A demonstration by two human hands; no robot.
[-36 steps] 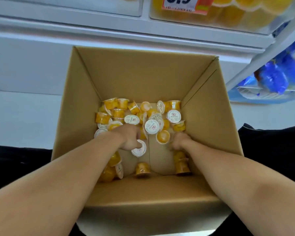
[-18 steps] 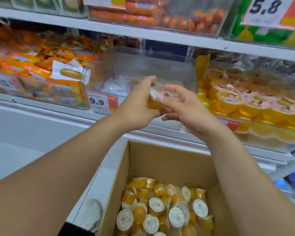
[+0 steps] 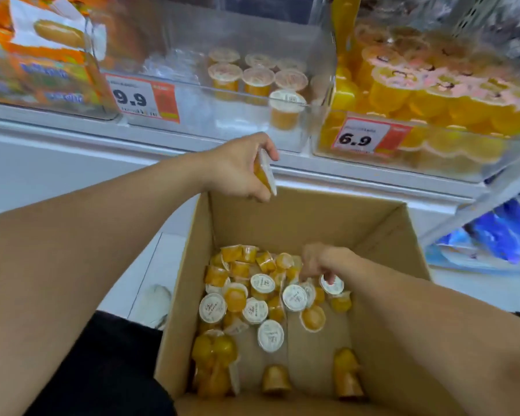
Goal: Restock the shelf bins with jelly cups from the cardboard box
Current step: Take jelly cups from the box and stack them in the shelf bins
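The brown cardboard box [image 3: 282, 223] holds loose round orange jelly cups [image 3: 252, 298] with white foil lids; the left hand [image 3: 237, 166] grips one cup [image 3: 264, 175] above the box's far rim, below the clear plastic bin [image 3: 192, 94]; the right hand [image 3: 321, 262], fingers curled, pinches among cups inside the box.

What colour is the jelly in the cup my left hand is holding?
Orange-yellow, under a white lid; the head view shows the jelly cup gripped in the left hand.
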